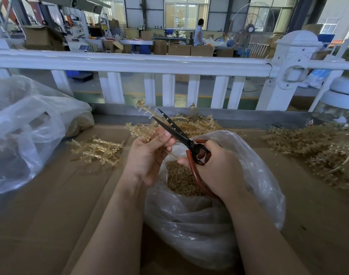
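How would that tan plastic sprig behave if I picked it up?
The tan plastic sprig probably feels light and a bit bendy, being thin-stemmed. Its knobby side stubs would likely snag on others, as in the tangled pile.

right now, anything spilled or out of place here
Nothing stands out. The left hand holds a sprue above the bag, the right hand holds open scissors to it, and cut bits lie inside the bag. Loose sprue heaps lie on the cardboard.

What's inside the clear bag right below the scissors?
A heap of small tan cut pieces lies in the bag. The right hand and crumpled plastic hide the rest.
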A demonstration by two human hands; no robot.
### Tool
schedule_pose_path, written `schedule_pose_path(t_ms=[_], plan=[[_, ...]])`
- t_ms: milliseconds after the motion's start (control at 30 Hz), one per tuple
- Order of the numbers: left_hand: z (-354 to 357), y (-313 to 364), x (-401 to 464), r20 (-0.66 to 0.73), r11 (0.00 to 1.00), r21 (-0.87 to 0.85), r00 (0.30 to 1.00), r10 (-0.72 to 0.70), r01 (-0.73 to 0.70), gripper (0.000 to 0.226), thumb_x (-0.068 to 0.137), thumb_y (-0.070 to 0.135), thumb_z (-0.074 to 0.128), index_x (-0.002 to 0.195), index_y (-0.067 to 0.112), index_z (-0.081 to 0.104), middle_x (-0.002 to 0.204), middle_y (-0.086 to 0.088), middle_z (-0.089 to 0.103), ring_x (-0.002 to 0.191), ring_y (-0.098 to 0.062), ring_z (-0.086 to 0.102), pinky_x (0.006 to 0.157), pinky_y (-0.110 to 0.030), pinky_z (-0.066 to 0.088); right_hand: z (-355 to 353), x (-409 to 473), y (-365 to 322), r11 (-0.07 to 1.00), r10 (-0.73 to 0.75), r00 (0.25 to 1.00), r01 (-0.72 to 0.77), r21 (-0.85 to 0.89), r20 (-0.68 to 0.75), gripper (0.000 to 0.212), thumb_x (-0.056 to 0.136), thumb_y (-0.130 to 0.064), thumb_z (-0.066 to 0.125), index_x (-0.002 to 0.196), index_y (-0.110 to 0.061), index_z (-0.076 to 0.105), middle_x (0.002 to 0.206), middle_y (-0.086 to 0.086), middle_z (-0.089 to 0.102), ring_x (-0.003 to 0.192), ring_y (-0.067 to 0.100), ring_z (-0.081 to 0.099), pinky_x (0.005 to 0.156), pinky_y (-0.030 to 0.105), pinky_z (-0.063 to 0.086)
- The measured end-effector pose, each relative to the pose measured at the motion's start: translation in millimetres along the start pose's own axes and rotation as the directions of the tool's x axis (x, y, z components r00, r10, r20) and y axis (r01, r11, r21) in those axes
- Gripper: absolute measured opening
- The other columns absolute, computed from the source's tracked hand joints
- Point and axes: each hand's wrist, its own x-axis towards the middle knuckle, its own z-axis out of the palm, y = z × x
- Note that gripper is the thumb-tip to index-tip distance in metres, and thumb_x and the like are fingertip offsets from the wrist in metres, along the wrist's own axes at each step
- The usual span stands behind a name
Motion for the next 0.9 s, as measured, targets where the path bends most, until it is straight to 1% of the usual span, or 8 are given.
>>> schedule_pose_path(t_ms=[300, 400, 533, 633, 800, 900], plan=[[-3.0, 0.5, 1.4, 0.014, 1.0, 0.002, 1.0, 0.01, -0.01, 0.017, 0.075, 0.008, 0.07, 0.091, 0.003, 0.066, 0.067, -0.001, 0.067, 0.063, -0.009, 0.064, 0.06, -0.018, 0.05, 1.0, -0.5, -0.1, 1.0, -0.007, 1.0, 0.008, 0.026, -0.017, 0.079, 0.065, -0.089, 0.048, 0.094, -0.019, 0.07, 0.081, -0.013, 0.07, 0.073, 0.007, 0.064, 0.067, 0.031, 0.057], [-3.5, 1.1, 1.3, 0.026, 1.0, 0.012, 1.0, 0.007, -0.008, 0.017, 0.075, 0.009, 0.07, 0.09, 0.003, 0.066, 0.067, -0.001, 0.067, 0.063, -0.009, 0.064, 0.06, -0.018, 0.05, 0.7, -0.3, -0.5, 0.999, -0.015, 1.0, 0.016, 0.028, -0.018, 0.078, 0.066, -0.089, 0.047, 0.097, -0.021, 0.071, 0.083, -0.014, 0.07, 0.074, 0.006, 0.064, 0.067, 0.029, 0.056], [-4.8, 1.8, 0.9, 0.063, 0.998, 0.055, 0.998, -0.016, 0.013, 0.012, 0.075, 0.008, 0.069, 0.085, 0.006, 0.065, 0.066, -0.002, 0.066, 0.062, -0.01, 0.063, 0.06, -0.018, 0.051, -0.8, -0.7, -1.4, 1.0, -0.018, 0.999, 0.019, 0.007, -0.028, 0.076, 0.067, -0.088, 0.046, 0.098, -0.023, 0.069, 0.082, -0.018, 0.065, 0.072, 0.004, 0.06, 0.065, 0.022, 0.052], [-5.7, 1.5, 0.3, 0.102, 0.997, 0.075, 0.994, -0.032, 0.024, 0.007, 0.076, 0.007, 0.068, 0.082, 0.007, 0.065, 0.066, -0.003, 0.066, 0.062, -0.011, 0.063, 0.061, -0.019, 0.052, -1.8, -1.5, -2.1, 1.0, -0.028, 0.999, 0.028, 0.009, -0.04, 0.071, 0.07, -0.085, 0.049, 0.098, -0.024, 0.069, 0.078, -0.022, 0.059, 0.069, 0.003, 0.058, 0.063, 0.022, 0.05], [-6.5, 1.1, 0.3, 0.112, 0.996, 0.076, 0.993, -0.047, 0.038, 0.004, 0.077, 0.006, 0.068, 0.081, 0.008, 0.066, 0.068, -0.003, 0.067, 0.063, -0.011, 0.064, 0.062, -0.019, 0.053, -2.5, -1.9, -2.9, 0.999, -0.028, 0.999, 0.029, 0.019, -0.032, 0.069, 0.07, -0.083, 0.051, 0.098, -0.022, 0.069, 0.079, -0.018, 0.063, 0.071, 0.006, 0.061, 0.065, 0.024, 0.052], [-5.6, 1.4, 0.5, 0.119, 0.996, 0.071, 0.991, -0.057, 0.049, 0.003, 0.076, 0.007, 0.069, 0.075, 0.01, 0.069, 0.067, -0.003, 0.068, 0.062, -0.011, 0.064, 0.062, -0.019, 0.052, -2.2, -2.2, -2.5, 0.999, -0.027, 0.999, 0.028, 0.032, -0.035, 0.068, 0.07, -0.081, 0.053, 0.098, -0.021, 0.07, 0.08, -0.016, 0.066, 0.071, 0.006, 0.061, 0.064, 0.019, 0.049]])
